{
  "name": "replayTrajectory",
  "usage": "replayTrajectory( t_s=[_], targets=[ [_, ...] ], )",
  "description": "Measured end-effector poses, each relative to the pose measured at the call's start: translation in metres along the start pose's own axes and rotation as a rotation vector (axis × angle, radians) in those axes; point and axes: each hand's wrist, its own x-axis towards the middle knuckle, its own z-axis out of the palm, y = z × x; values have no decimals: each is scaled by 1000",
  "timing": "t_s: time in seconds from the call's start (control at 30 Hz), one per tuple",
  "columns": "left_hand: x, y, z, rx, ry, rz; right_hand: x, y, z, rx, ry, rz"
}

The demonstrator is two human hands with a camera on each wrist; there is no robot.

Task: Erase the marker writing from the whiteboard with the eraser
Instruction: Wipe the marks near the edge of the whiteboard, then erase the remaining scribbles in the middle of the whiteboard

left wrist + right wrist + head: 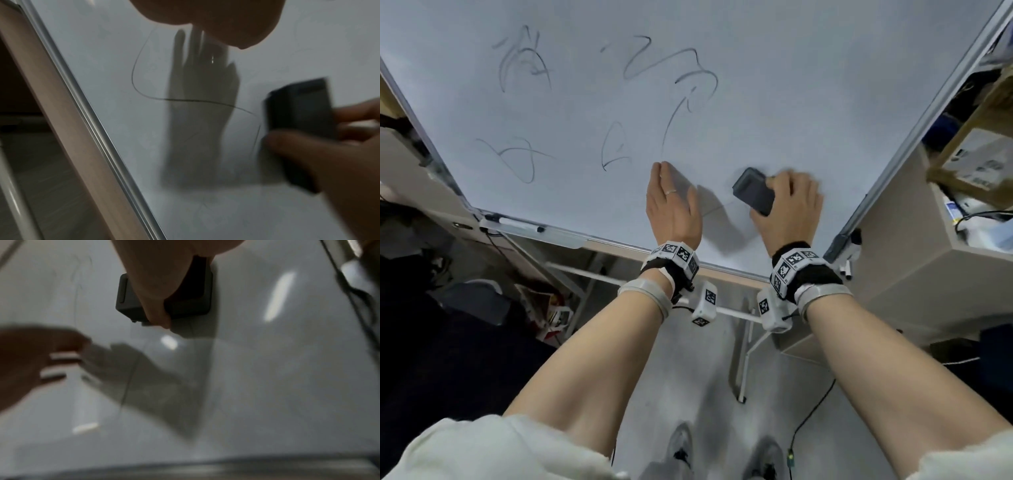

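Observation:
A large whiteboard [774,85] fills the upper head view, with dark marker writing [661,68] across its upper and middle left. My right hand [787,202] grips a dark grey eraser [751,190] and holds it against the board's lower right part. In the right wrist view my thumb and fingers wrap the eraser [131,305]. My left hand [671,202] lies flat on the board with straight fingers, just left of the eraser. A thin marker line [185,99] runs under the left hand in the left wrist view, ending near the blurred eraser [298,113].
A marker [520,224] lies on the tray at the board's lower left edge. Another marker [854,246] hangs at the lower right corner. Shelves with boxes [979,154] stand on the right. Clutter sits on the floor at the left, and a cable [811,411] runs across the floor.

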Motion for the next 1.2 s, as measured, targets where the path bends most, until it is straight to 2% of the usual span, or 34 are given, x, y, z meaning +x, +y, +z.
replayTrajectory(
  t_s=[0.1, 0.17, 0.27, 0.4, 0.5, 0.67, 0.83, 0.9, 1.03, 1.2],
  targets=[
    [2, -6, -3, 16, -25, 25, -38, 4, 23, -58, -189, 19],
    [0, -9, -4, 24, -41, 54, -39, 2, 22, -43, -189, 30],
    [-2, -9, -5, 25, -60, 62, -19, 2, 1, 49, -10, -19],
    [-1, 4, -5, 33, -65, 3, 31, 0, -45, 209, 313, 54],
    [-4, 8, -5, 16, -60, -23, 43, 3, -60, 173, 438, 46],
    [-6, 0, -5, 51, -80, 9, 10, 17, -37, 190, 286, 106],
    [-2, -7, -6, 92, -82, 32, -20, 14, -12, 174, 1, 129],
    [-3, -5, -5, 111, -70, 37, -22, 13, -10, 161, -49, 139],
    [-8, 17, 7, 77, -3, -55, -10, 30, -31, 189, 58, 291],
    [-9, 47, 28, 50, 47, -226, 11, 77, -61, 196, 239, 531]
  ],
)
